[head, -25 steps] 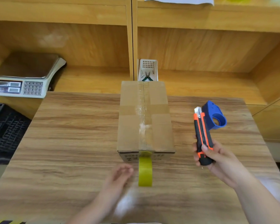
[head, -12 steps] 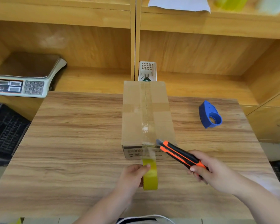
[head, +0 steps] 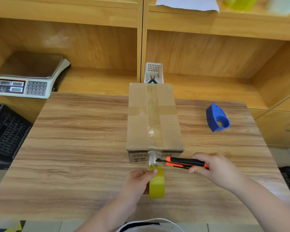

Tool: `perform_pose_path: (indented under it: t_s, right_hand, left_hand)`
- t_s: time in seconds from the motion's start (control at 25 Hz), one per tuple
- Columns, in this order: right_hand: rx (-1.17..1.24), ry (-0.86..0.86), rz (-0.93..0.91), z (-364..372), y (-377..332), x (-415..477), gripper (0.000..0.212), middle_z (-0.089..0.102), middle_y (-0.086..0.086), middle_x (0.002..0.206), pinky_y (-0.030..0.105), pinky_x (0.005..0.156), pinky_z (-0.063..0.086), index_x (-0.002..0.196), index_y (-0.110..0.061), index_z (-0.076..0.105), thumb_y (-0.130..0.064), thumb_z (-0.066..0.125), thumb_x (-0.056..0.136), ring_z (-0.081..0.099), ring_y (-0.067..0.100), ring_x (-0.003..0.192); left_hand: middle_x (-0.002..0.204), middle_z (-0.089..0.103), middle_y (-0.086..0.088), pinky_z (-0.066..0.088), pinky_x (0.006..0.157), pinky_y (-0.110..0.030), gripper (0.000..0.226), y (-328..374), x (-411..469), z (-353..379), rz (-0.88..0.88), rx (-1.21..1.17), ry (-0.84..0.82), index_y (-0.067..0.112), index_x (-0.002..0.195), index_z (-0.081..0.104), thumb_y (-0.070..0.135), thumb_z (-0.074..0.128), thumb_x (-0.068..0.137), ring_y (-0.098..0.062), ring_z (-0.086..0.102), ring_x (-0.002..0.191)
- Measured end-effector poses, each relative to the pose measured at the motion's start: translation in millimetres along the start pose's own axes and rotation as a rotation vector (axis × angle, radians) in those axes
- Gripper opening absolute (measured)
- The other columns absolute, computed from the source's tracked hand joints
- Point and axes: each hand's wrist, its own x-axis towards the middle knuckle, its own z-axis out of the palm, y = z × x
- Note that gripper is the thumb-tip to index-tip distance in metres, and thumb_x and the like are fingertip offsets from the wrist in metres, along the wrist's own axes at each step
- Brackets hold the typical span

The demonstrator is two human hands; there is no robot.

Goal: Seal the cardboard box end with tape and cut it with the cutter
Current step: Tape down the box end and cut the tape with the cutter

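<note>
Wood-grain table [head: 84, 148] below open shelving [head: 208, 52]. Centre frame: taped cardboard box [head: 153, 118]; behind it, white perforated bin [head: 153, 72] holding green-handled pliers [head: 152, 79]. Lower centre: left hand [head: 137, 181] clasped around yellow tape roll [head: 156, 182], strip stretched to box end. Right hand [head: 214, 168] gripping orange-black cutter [head: 184, 163], blade touching strip.

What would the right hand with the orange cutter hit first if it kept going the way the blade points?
The right hand aims the orange and black utility cutter leftward. It would first meet the clear tape strip stretched from the cardboard box to the yellow tape roll; the tip looks about touching.
</note>
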Motion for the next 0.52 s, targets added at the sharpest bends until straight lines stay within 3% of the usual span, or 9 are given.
perform_pose_path:
  t_s: [0.2, 0.28, 0.44, 0.52]
  right_hand:
    - [-0.164, 0.215, -0.018, 9.4, -4.8, 8.5, 0.054, 0.034, -0.007, 0.039, 0.019, 0.038, 0.026, 0.062, -0.024, 0.059, -0.078, 0.052, 0.061, 0.033, 0.018, 0.038]
    - [-0.249, 0.247, -0.034, 11.0, -9.9, 15.0, 0.058, 0.03, -0.006, 0.036, 0.017, 0.037, 0.022, 0.056, -0.022, 0.056, -0.079, 0.052, 0.062, 0.036, 0.023, 0.033]
    - [-0.378, 0.26, -0.114, 17.0, -11.1, 24.7, 0.055, 0.043, -0.002, 0.033, 0.012, 0.04, 0.008, 0.053, -0.021, 0.055, -0.075, 0.048, 0.065, 0.044, 0.023, 0.031]
    - [-0.402, 0.251, -0.148, 18.2, -7.8, 24.5, 0.056, 0.045, -0.002, 0.034, 0.015, 0.039, 0.014, 0.055, -0.023, 0.058, -0.077, 0.046, 0.067, 0.045, 0.022, 0.032]
  left_hand:
    - [0.054, 0.064, 0.001, 0.049, 0.053, -0.023, 0.022, -0.2, -0.8, -0.5, -0.01, 0.005, 0.001, 0.014, 0.068, 0.066, 0.03, 0.074, 0.079, -0.013, 0.059, 0.05]
    - [0.053, 0.063, 0.001, 0.048, 0.055, -0.025, 0.022, -1.0, -0.3, -0.3, -0.009, 0.006, 0.008, 0.013, 0.068, 0.066, 0.03, 0.075, 0.078, -0.015, 0.059, 0.051]
    - [0.059, 0.061, -0.005, 0.045, 0.052, -0.024, 0.022, -2.7, 0.3, 1.6, -0.019, -0.008, 0.011, 0.009, 0.073, 0.066, 0.029, 0.075, 0.078, -0.018, 0.056, 0.052]
    - [0.064, 0.061, -0.01, 0.044, 0.05, -0.023, 0.022, -3.2, -0.9, 2.5, -0.026, -0.01, 0.005, 0.008, 0.074, 0.067, 0.028, 0.074, 0.079, -0.019, 0.056, 0.052]
